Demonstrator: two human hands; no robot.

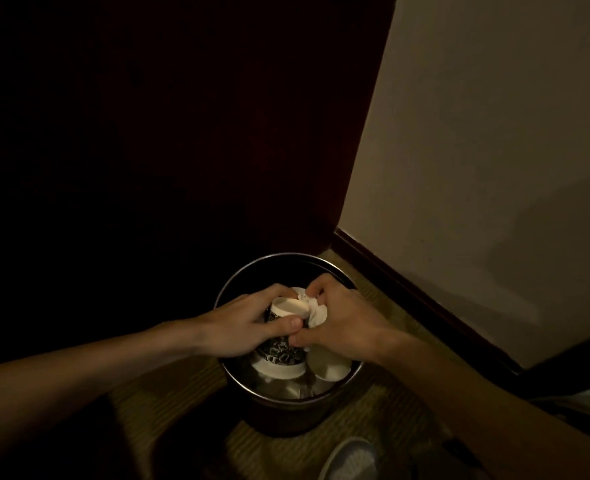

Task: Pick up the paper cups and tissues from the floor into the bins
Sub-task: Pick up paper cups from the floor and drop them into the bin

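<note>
The left hand (pixel 248 323) curls round a patterned paper cup (pixel 288 306), its thumb touching the right hand's. At the cup's mouth, between the hands, a white tissue (pixel 316 311) is pinched by the right hand (pixel 342 320). Both hands hang over the round bin (pixel 238 282); beneath them two more cups (pixel 279 360) lie inside.

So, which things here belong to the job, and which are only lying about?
Belong to the job: bin; paper cup held by the left hand; tissue pinched by the right hand; patterned cup and pale cup lying in the bin.
Only lying about: shoe; carpet; wall.
</note>
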